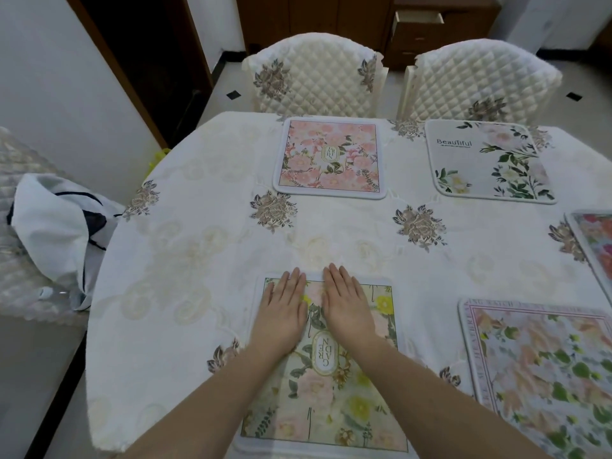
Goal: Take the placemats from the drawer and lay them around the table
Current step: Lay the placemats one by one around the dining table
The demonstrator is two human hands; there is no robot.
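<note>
A yellow-green floral placemat [331, 399] marked GARDEN lies at the table's near edge. My left hand [283, 309] and my right hand [346, 306] both press flat on its far half, fingers straight, side by side. A pink floral placemat [331, 157] lies across the table, and a white placemat [486, 160] reading Beautiful lies to its right. A peach-and-green floral placemat [543, 376] lies at the near right. Only part of another placemat [592, 240] shows at the right edge. The open drawer [419, 19] is in the wooden cabinet behind.
The table [198, 260] wears a white embroidered cloth. Two quilted chairs [314, 74] [480, 81] stand at the far side. A third chair [23, 243] on the left carries a white bag [56, 220]. A dark doorway is at the back left.
</note>
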